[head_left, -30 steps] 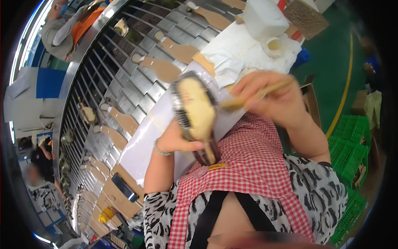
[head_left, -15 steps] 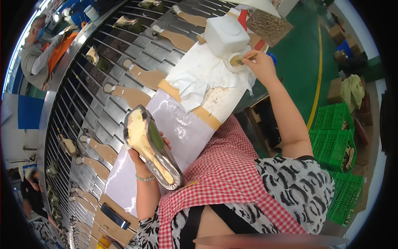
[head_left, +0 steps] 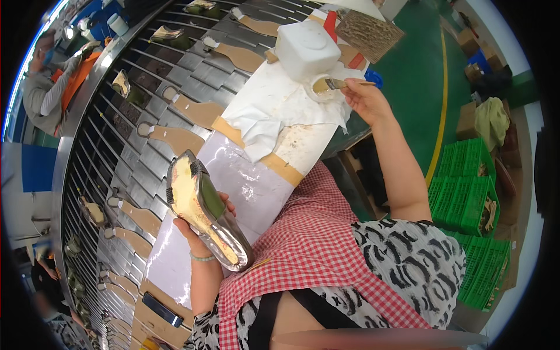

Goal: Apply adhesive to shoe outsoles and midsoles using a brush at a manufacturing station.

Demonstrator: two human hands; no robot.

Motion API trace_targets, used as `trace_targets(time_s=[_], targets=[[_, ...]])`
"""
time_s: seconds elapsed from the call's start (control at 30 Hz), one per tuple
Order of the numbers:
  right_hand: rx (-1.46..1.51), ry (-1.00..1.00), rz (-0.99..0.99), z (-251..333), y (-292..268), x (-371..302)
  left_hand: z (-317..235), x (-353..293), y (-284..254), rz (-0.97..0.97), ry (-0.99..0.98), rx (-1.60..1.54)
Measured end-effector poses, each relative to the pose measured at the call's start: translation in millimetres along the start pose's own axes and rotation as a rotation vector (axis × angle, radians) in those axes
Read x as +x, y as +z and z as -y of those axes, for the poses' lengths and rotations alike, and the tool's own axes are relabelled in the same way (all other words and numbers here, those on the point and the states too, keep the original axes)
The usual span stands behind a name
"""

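Observation:
My left hand (head_left: 197,242) is wrapped round a green and silver shoe upper (head_left: 201,204), its pale yellow underside turned up and its heel end close to my apron. Thumb and fingers grip its two sides. My right hand (head_left: 371,105) pinches the wooden handle of a flat brush (head_left: 338,84). The bristles are at the mouth of a small whitish pot (head_left: 319,87) with yellowish stuff inside. Right behind the pot stands a white square plastic jug (head_left: 306,49).
Brown insoles (head_left: 239,56) and more shoe uppers (head_left: 170,36) lie along a metal slatted conveyor (head_left: 166,108). Crumpled white cloth (head_left: 256,131) is on the worktable; a phone (head_left: 162,309) lies nearer. Green crates (head_left: 464,201) stand at right. Another person (head_left: 46,96) is across the conveyor.
The brush has come up at the pot, lying flatter with more of its bristle end showing. My left hand still holds the shoe upper, tilted slightly differently. The view has shifted a little.

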State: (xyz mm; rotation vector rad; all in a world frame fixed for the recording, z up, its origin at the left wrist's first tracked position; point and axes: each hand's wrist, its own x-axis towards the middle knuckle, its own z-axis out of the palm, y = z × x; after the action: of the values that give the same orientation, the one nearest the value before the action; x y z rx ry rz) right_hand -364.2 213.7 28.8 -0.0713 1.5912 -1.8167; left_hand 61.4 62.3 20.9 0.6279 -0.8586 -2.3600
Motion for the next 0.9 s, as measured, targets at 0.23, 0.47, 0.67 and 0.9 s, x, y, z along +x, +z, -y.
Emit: trace_targets(time_s=[0.23, 0.47, 0.67, 0.9], targets=[[0.178, 0.201, -0.267, -23.2, 7.1, 17.8, -11.1, 4.0, 3.6, -0.014, -0.007, -0.056], [0.65, 0.225, 0.336, -10.2, -25.5, 4.6, -7.1, 8.5, -19.9, -0.111, -0.139, -0.145], [0.411, -0.098, 0.632, 18.0, 55.6, -95.5, 4.2, 26.0, -12.5, -0.044, -0.212, -0.011], [-0.275, -0.126, 0.841, -21.4, 144.2, -179.5, -0.8, 12.0, 12.7, 0.017, -0.175, 0.185]])
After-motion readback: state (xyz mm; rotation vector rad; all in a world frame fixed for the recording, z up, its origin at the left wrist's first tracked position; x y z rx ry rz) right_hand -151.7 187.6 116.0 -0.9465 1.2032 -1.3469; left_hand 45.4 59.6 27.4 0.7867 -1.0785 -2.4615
